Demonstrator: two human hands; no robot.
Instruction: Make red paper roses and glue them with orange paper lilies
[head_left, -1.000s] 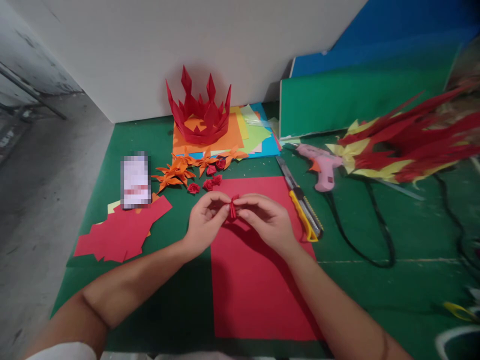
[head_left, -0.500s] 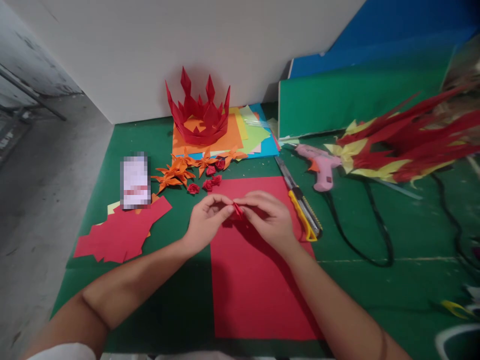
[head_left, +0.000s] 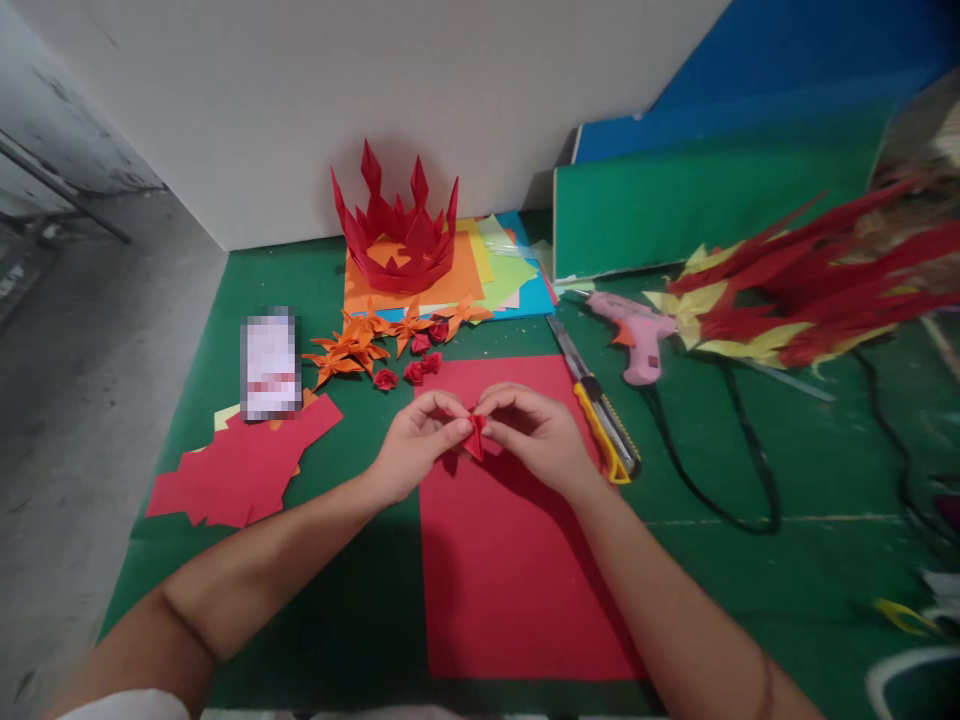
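Observation:
Between my fingertips is a small piece of folded red paper (head_left: 476, 440), its pointed end hanging down. My left hand (head_left: 420, 440) pinches its left side between thumb and forefinger. My right hand (head_left: 536, 435) grips the opposite side in the same way. Both hands are over the upper part of a large red paper sheet (head_left: 525, 590). Just beyond them lie several small red paper roses (head_left: 415, 372) and several orange paper flowers (head_left: 349, 350). A yellow utility knife (head_left: 600, 410), its blade extended, rests beside the sheet's right edge.
A red folded-paper crown (head_left: 401, 250) stands on coloured sheets (head_left: 469, 265) at the back. A phone (head_left: 270, 365) and red paper cutouts (head_left: 240, 465) lie left. Right are a pink glue gun (head_left: 641, 335) with a black cord and a red and yellow paper piece (head_left: 795, 290).
The folded red paper has been turned and opened out, so more of its pointed shape shows. Both hands keep their pinch on it, with the fingers slightly shifted.

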